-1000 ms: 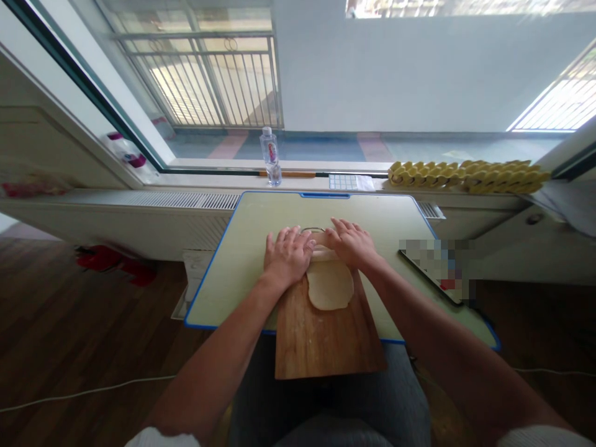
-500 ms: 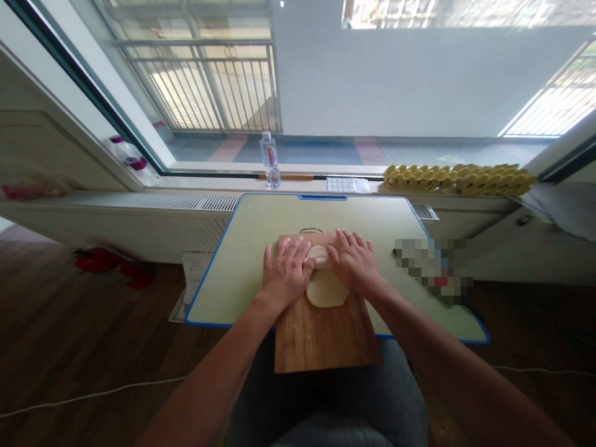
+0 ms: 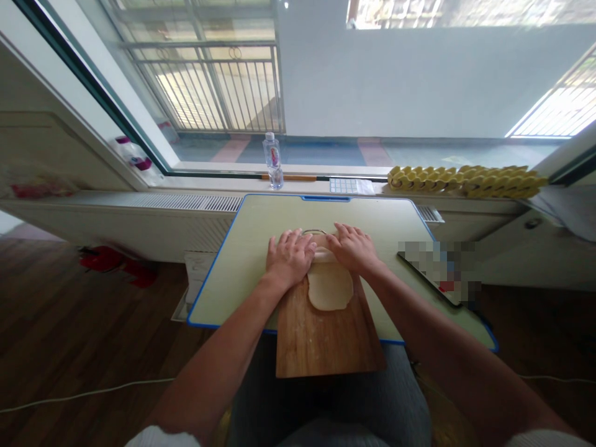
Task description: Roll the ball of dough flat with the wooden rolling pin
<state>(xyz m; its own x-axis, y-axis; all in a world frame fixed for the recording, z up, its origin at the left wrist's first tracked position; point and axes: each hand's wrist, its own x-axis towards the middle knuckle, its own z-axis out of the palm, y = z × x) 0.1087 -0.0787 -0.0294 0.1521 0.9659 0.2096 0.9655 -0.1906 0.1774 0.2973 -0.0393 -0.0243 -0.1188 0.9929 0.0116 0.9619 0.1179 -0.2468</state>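
A flat, pale sheet of dough (image 3: 330, 288) lies on a wooden cutting board (image 3: 326, 347). Across its far part runs a light wooden rolling pin (image 3: 324, 255), its ends mostly hidden under my hands. My left hand (image 3: 291, 256) presses over the left end, fingers reaching forward and the thumb pointing inward. On the other end my right hand (image 3: 354, 249) is held the same way, bearing down with its palm. A metal handle loop (image 3: 315, 231) shows at the board's far edge, between the hands.
The board rests on a pale folding table (image 3: 228, 279) with blue edging and overhangs its near side. A phone-like slab (image 3: 431, 273), partly pixelated, lies at the right. On the windowsill stand a clear bottle (image 3: 273, 162) and yellow egg-carton-like trays (image 3: 465, 181).
Both hands have moved slightly forward with the rolling pin, towards the board's far end. More of the dough shows on the near side of the pin. The view has shifted slightly.
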